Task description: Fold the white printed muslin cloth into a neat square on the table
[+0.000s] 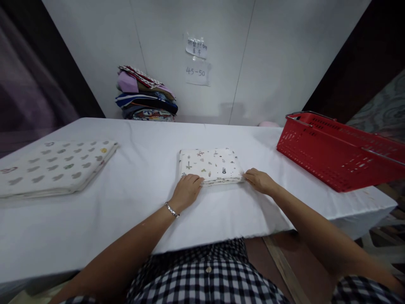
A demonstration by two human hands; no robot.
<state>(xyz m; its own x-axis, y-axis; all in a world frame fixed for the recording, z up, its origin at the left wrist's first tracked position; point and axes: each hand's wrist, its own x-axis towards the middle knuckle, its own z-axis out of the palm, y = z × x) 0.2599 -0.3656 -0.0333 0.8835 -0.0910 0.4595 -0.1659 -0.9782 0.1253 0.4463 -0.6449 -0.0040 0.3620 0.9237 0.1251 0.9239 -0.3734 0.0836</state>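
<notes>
A small folded white cloth (210,164) with little printed figures lies in the middle of the white table (142,202). My left hand (187,190), with a silver bracelet on the wrist, grips the cloth's near left corner, fingers curled over the edge. My right hand (259,180) pinches the cloth's near right corner. Both hands rest on the table at the cloth's front edge.
A larger folded white cloth with grey prints (53,166) lies at the left. A red plastic basket (338,154) stands at the right edge. A stack of folded colourful fabrics (145,95) sits against the back wall, under paper notes (196,59).
</notes>
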